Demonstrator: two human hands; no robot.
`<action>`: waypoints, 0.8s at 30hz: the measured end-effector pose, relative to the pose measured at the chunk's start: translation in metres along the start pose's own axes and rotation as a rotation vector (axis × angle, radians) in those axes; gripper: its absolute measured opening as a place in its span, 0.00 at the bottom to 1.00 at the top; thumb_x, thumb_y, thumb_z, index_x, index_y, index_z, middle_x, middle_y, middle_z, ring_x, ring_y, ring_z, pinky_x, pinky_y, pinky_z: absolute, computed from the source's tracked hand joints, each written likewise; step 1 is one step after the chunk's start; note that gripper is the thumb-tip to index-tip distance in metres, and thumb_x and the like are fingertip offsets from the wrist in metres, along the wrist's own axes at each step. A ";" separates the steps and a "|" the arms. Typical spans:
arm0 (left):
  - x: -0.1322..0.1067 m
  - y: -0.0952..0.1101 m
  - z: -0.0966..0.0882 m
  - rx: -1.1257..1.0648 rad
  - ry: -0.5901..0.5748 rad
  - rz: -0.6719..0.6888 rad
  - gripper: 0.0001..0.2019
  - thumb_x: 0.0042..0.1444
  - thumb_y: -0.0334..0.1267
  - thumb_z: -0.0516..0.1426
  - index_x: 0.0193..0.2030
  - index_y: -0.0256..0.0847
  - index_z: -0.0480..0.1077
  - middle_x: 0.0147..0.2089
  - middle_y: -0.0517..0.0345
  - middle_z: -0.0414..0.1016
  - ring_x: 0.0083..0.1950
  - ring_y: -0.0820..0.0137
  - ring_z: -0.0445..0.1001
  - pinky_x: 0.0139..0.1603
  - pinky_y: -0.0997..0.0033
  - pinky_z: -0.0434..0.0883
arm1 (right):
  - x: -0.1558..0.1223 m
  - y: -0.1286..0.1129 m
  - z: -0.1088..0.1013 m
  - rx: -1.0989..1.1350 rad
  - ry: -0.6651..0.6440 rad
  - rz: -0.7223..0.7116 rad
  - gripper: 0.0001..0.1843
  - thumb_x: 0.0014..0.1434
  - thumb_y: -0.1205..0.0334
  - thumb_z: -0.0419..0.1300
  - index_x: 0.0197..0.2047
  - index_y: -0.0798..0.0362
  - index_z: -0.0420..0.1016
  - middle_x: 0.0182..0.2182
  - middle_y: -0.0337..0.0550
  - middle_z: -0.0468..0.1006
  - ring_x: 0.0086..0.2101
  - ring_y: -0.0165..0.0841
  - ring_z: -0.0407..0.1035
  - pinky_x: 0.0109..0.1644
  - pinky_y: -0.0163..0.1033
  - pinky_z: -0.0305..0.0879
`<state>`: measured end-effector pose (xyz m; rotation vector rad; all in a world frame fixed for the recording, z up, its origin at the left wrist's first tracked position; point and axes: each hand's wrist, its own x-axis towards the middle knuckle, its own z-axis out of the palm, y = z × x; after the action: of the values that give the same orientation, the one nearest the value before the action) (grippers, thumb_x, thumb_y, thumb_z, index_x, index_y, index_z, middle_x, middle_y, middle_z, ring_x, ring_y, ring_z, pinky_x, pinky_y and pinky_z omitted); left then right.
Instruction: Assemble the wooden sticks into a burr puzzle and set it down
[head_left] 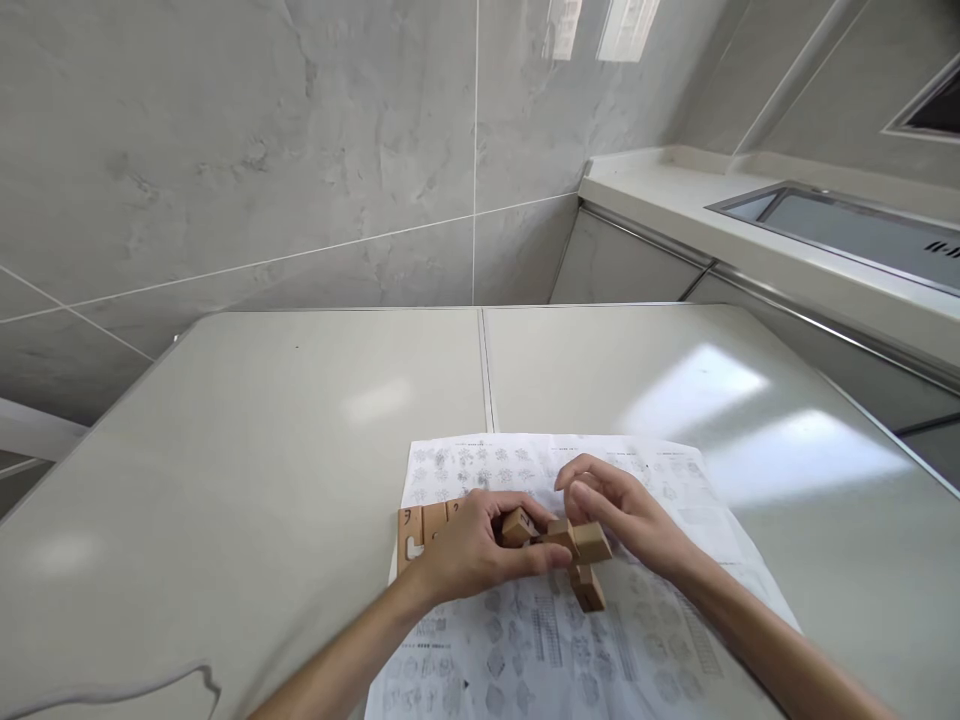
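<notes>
My left hand (476, 550) is closed around a partly joined wooden burr puzzle (591, 543), thumb in front and fingers behind. Several square wooden bars make it up, crossing one another; one end points right and another slants down toward me. Dark marks show on some bar ends. Just right of the puzzle, my right hand (626, 508) has its fingers loosely bent and apart, with nothing visible in them. Behind my left wrist lie flat notched wooden pieces (409, 522) with dark numbers, partly hidden by that hand.
A large printed sheet (517, 640) with small diagrams lies under my hands on the glossy pale table (300, 430). A seam (486, 370) runs along the table's middle. At the right stands a white counter (637, 185) with a sink (832, 225). Grey tiled wall (337, 130) rises behind.
</notes>
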<state>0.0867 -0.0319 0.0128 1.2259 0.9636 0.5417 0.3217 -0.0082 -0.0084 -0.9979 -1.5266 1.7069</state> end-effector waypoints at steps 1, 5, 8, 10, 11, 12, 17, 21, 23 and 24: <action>0.000 0.001 0.000 0.021 -0.031 0.001 0.18 0.53 0.51 0.71 0.41 0.40 0.81 0.22 0.70 0.55 0.25 0.78 0.51 0.27 0.72 0.49 | 0.000 -0.001 0.001 -0.028 -0.015 -0.023 0.16 0.73 0.45 0.60 0.47 0.49 0.75 0.24 0.34 0.70 0.23 0.27 0.60 0.26 0.33 0.55; -0.002 0.004 0.001 0.001 -0.135 -0.022 0.22 0.52 0.52 0.72 0.47 0.40 0.79 0.25 0.69 0.61 0.25 0.79 0.54 0.26 0.74 0.51 | -0.002 0.001 0.004 -0.039 -0.098 -0.100 0.13 0.71 0.49 0.63 0.49 0.49 0.78 0.26 0.35 0.71 0.25 0.28 0.62 0.28 0.34 0.57; -0.003 0.005 0.002 -0.084 -0.172 -0.066 0.30 0.49 0.50 0.74 0.55 0.43 0.73 0.28 0.69 0.67 0.25 0.80 0.56 0.25 0.75 0.53 | -0.002 0.004 0.002 -0.075 -0.102 -0.150 0.12 0.69 0.49 0.66 0.47 0.48 0.81 0.31 0.39 0.74 0.30 0.30 0.65 0.33 0.36 0.61; -0.003 0.005 0.003 -0.122 -0.207 -0.076 0.33 0.49 0.48 0.75 0.58 0.44 0.69 0.26 0.72 0.64 0.24 0.79 0.54 0.25 0.76 0.52 | -0.002 0.005 0.000 -0.132 -0.107 -0.187 0.14 0.66 0.47 0.69 0.46 0.47 0.83 0.32 0.39 0.73 0.31 0.31 0.64 0.35 0.37 0.62; -0.003 0.005 0.003 -0.132 -0.225 -0.073 0.32 0.49 0.48 0.74 0.58 0.43 0.69 0.24 0.74 0.61 0.24 0.79 0.53 0.25 0.76 0.52 | -0.002 0.005 -0.001 -0.166 -0.119 -0.199 0.14 0.65 0.45 0.69 0.46 0.46 0.84 0.32 0.38 0.71 0.31 0.31 0.64 0.34 0.37 0.61; -0.003 0.005 0.003 -0.138 -0.239 -0.067 0.32 0.50 0.47 0.74 0.57 0.43 0.68 0.22 0.75 0.58 0.24 0.79 0.53 0.25 0.75 0.52 | -0.001 0.005 -0.001 -0.200 -0.136 -0.206 0.15 0.64 0.44 0.70 0.47 0.45 0.85 0.31 0.38 0.70 0.31 0.31 0.63 0.34 0.37 0.61; -0.002 0.006 0.003 -0.130 -0.282 -0.056 0.33 0.50 0.44 0.74 0.58 0.44 0.66 0.26 0.71 0.65 0.26 0.76 0.61 0.27 0.75 0.59 | 0.000 0.005 0.001 -0.346 -0.196 -0.251 0.20 0.61 0.41 0.71 0.51 0.41 0.87 0.29 0.35 0.64 0.29 0.31 0.61 0.32 0.37 0.58; -0.003 0.008 0.004 -0.106 -0.276 -0.067 0.31 0.49 0.45 0.74 0.55 0.44 0.66 0.28 0.70 0.67 0.25 0.78 0.60 0.27 0.75 0.59 | -0.001 0.006 0.004 -0.424 -0.184 -0.332 0.19 0.63 0.42 0.70 0.53 0.40 0.87 0.29 0.36 0.63 0.29 0.32 0.61 0.33 0.38 0.61; -0.003 0.008 0.004 -0.091 -0.266 -0.070 0.29 0.50 0.45 0.73 0.53 0.45 0.66 0.27 0.71 0.66 0.24 0.78 0.60 0.26 0.76 0.57 | -0.002 0.007 0.006 -0.451 -0.173 -0.364 0.17 0.65 0.44 0.69 0.53 0.39 0.87 0.30 0.37 0.63 0.30 0.32 0.62 0.33 0.38 0.63; -0.003 0.008 0.004 -0.085 -0.261 -0.074 0.28 0.50 0.46 0.73 0.53 0.45 0.66 0.26 0.72 0.64 0.24 0.78 0.59 0.25 0.76 0.56 | -0.002 0.008 0.007 -0.457 -0.167 -0.368 0.15 0.66 0.46 0.69 0.53 0.39 0.87 0.30 0.37 0.63 0.31 0.33 0.62 0.33 0.37 0.63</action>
<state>0.0891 -0.0341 0.0215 1.1475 0.7543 0.3500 0.3171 -0.0145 -0.0155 -0.7326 -2.1214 1.2337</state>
